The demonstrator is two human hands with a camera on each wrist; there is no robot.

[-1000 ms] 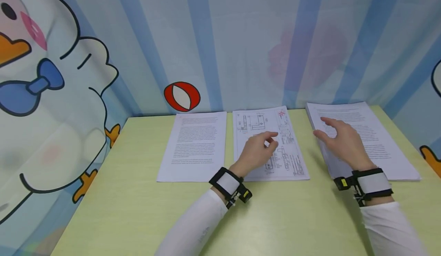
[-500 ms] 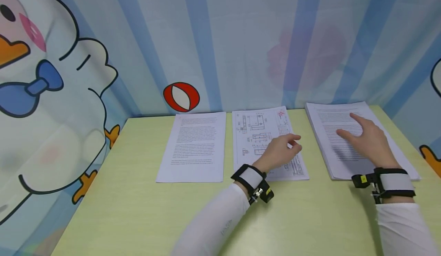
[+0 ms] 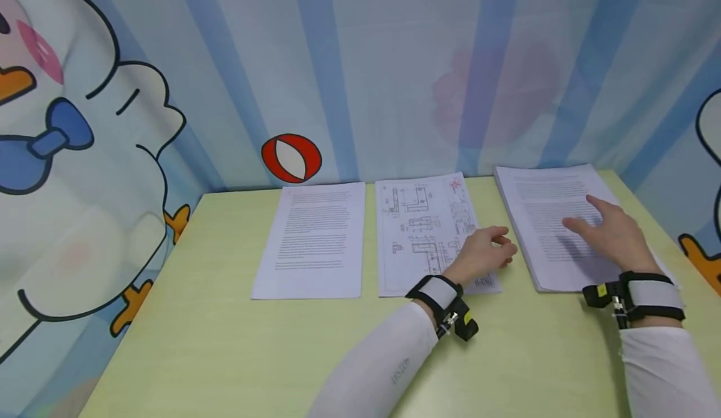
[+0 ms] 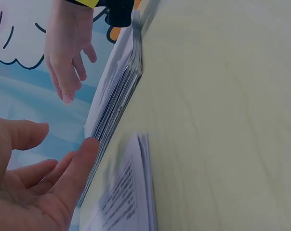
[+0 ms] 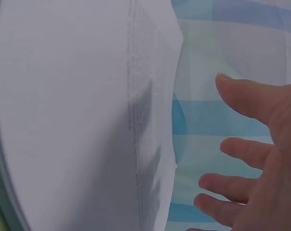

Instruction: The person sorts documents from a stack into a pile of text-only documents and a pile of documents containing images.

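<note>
Over the lower right part of the drawing sheets (image 3: pixel 405 218) is my left hand (image 3: pixel 483 254), fingers loosely bent with nothing between them. In the left wrist view its fingertips (image 4: pixel 90 147) stand apart from the thick paper stack's layered edge (image 4: pixel 117 103). My right hand (image 3: pixel 616 236) hovers above that thick stack of printed paper (image 3: pixel 549 199), thumb and fingers spread. Its shadow falls on the top page (image 5: pixel 63 96) in the right wrist view, where the hand holds nothing.
A printed text page (image 3: pixel 315 243) lies on the left of the pale yellow-green table (image 3: pixel 236 355). Behind the table hangs a blue striped curtain (image 3: pixel 388 80) with cartoon figures. Both wrists wear strapped cameras.
My left hand has moved right across the drawing sheets toward the thick stack. My right hand has also shifted right, farther over the stack. The papers stay in place.
</note>
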